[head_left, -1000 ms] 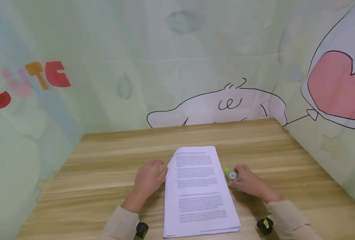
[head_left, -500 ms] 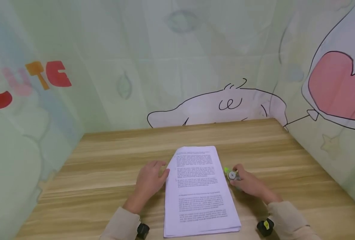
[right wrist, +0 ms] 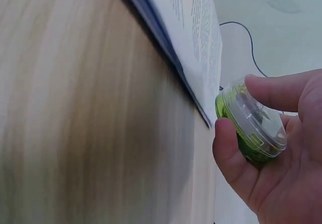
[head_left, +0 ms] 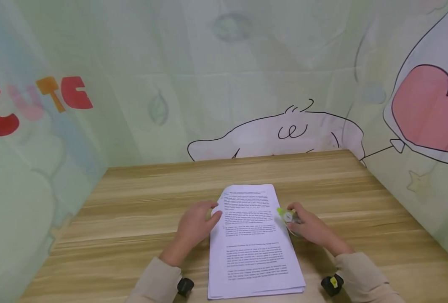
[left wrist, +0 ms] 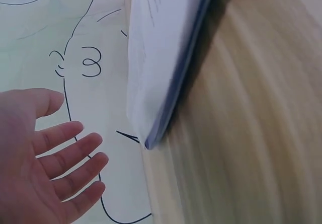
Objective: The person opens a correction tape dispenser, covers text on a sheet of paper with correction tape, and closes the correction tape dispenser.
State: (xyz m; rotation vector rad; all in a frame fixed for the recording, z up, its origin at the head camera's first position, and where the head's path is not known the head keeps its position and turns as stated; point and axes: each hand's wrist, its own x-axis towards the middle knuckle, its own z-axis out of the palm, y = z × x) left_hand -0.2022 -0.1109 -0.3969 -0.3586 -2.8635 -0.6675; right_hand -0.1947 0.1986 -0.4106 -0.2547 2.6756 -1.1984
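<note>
A stack of printed paper lies lengthwise on the table, its upper left corner slanting inward. At its right edge, my right hand holds a clear and green correction tape, whose green tip reaches over the paper's margin. The right wrist view shows thumb and fingers pinching the round case of the correction tape. Beside the left edge of the stack is my left hand, its fingertips near the sheets. Its fingers look spread and hold nothing in the left wrist view, where the palm shows.
The wood-grain table meets a pale printed cloth backdrop at the back and sides. A black wrist device sits on the left wrist, another black device on the right.
My right hand has moved left with the correction tape, bringing its tip over the paper's right margin. My left hand has shifted slightly right, toward the stack.
</note>
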